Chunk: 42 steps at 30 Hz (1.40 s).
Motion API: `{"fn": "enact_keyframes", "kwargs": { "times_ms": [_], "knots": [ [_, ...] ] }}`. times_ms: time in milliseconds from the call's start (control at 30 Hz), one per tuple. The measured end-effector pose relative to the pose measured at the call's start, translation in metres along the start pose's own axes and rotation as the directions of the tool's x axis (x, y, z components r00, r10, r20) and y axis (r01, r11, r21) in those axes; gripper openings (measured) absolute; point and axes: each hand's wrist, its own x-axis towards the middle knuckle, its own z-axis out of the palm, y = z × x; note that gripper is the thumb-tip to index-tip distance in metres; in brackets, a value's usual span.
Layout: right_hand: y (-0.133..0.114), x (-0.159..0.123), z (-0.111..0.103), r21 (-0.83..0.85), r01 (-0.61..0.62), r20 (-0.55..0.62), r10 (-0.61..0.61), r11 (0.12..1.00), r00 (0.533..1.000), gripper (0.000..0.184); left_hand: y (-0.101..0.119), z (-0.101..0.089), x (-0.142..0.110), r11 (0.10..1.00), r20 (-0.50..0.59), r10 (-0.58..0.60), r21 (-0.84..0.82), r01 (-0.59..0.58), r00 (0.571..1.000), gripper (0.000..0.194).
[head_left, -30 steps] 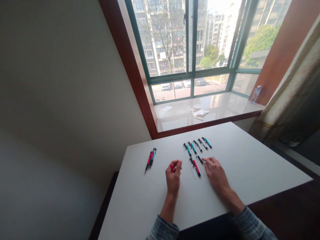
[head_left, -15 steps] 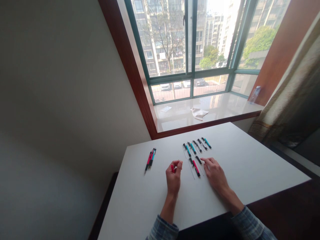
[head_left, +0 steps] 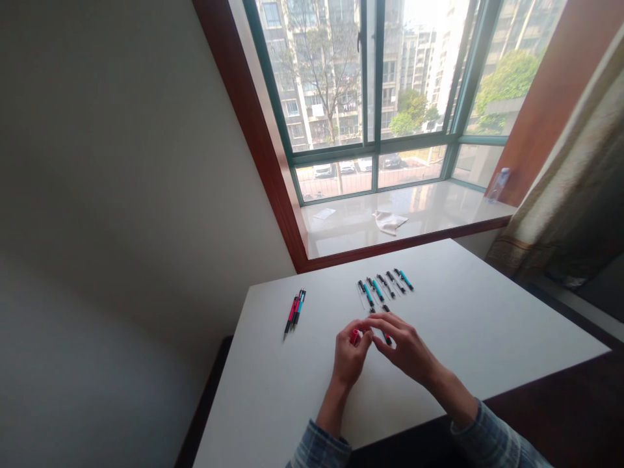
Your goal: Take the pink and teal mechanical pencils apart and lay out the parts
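White table [head_left: 263, 390] beneath left hand [head_left: 349, 357], grip snug around red tube [head_left: 355, 336], and right hand [head_left: 408, 346], grip state unclear.

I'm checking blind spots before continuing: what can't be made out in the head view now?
All in the head view:
Red barrel: mostly hidden by the left hand.
Whether the right hand holds anything: the hands overlap there.
Nearer pen parts: partly covered by the right hand.
Plaid sleeves: cut off by the bottom edge.
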Motion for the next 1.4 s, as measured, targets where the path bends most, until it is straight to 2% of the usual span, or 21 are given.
{"fn": "enact_keyframes", "kwargs": {
  "times_ms": [200,400,567,700,1000,1133,1233,1400],
  "knots": [
    [-0.001,-0.003,0.001,-0.017,-0.018,-0.031,0.018,1.0,0.999,0.029,0.001,0.001,0.001,0.999,0.012,-0.013,-0.036,0.013,1.0,0.027],
    [0.001,-0.003,-0.001,-0.023,-0.025,-0.026,0.025,0.999,0.999,0.029,0.001,0.0,0.001,1.0,0.028,-0.008,0.025,0.007,1.0,0.034],
    [0.034,-0.001,-0.017,-0.109,-0.054,-0.1,0.043,0.993,0.994,0.033,0.002,-0.002,0.002,0.997,-0.04,-0.036,0.063,0.038,0.999,0.034],
    [0.064,-0.002,-0.028,-0.205,-0.078,-0.076,0.064,0.976,0.995,0.037,0.002,-0.002,0.002,0.997,-0.052,-0.035,0.063,0.038,0.998,0.032],
    [0.083,-0.001,-0.015,-0.231,-0.107,-0.007,0.108,0.967,0.994,0.04,0.001,-0.001,0.002,0.998,-0.082,-0.042,0.044,0.045,0.996,0.03],
    [0.083,-0.004,-0.018,-0.234,-0.122,-0.015,0.122,0.965,0.992,0.039,-0.001,-0.002,0.002,0.998,-0.09,-0.052,0.025,0.055,0.995,0.031],
    [0.075,-0.01,-0.022,-0.211,-0.146,-0.061,0.136,0.966,0.989,0.034,-0.004,-0.002,0.003,0.995,-0.087,-0.084,-0.056,0.079,0.993,0.032],
    [0.035,-0.019,-0.009,-0.061,-0.254,-0.155,0.242,0.965,0.958,0.013,-0.007,0.0,0.006,0.973,-0.086,-0.085,-0.223,0.064,0.993,0.041]
  ]
}}
